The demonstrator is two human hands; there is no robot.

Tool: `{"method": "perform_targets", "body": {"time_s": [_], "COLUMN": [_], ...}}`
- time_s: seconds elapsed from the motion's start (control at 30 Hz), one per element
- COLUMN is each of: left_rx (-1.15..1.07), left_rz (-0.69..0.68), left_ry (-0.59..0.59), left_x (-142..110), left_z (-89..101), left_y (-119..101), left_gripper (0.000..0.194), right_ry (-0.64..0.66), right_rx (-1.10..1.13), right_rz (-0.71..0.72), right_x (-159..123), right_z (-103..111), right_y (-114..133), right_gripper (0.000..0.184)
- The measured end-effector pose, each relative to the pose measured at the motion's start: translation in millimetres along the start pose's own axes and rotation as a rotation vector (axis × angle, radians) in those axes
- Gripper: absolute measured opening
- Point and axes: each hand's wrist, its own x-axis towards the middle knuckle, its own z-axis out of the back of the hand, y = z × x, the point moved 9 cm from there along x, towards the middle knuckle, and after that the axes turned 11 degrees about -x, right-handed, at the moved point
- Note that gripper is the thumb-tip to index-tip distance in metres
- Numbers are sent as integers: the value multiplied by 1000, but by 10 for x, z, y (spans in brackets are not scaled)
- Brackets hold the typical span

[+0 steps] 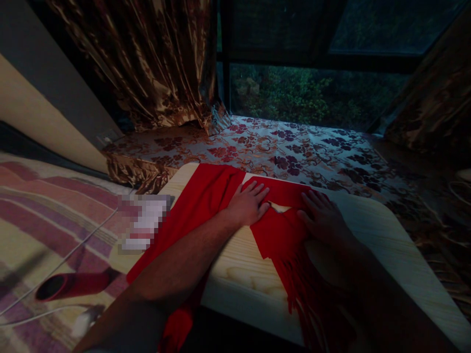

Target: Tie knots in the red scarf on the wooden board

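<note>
A red scarf [206,191] with a fringed end is spread over a pale wooden table [239,267]. One long part runs down the left side of the table and over its near edge. Another part bends along the far edge, and its fringe hangs toward me. My left hand [250,202] lies flat on the scarf near the bend, fingers apart. Flat on the scarf's right part rests my right hand [324,215], its fingers stretched out. Between the hands a small gap in the cloth shows bare wood. Shadow hides part of the fringe beneath my right forearm.
On the left is a bed with a striped cover [73,215], holding a red cylinder [75,284], a white cable [91,233], a white plug [84,321] and a blurred-out item [145,223]. Beyond the table are a flower-patterned window seat [265,144], a curtain [162,63] and a window [287,93].
</note>
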Motion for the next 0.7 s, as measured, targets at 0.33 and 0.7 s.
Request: {"method": "perform_targets", "body": {"time_s": [0.33,0.7], "left_rx": [5,-16], "left_rz": [-169,-57], "left_ry": [-101,161], "left_x": [5,52], "left_z": [175,-161], "left_y": [-255,-42], "left_gripper": [63,61], "right_ry": [-63,144], "right_rx": [-7,-7], "right_rz": [79,42], "right_x": [-4,-9], "right_z": [22,-251], "right_y": [24,5], "right_gripper": [59,58]}}
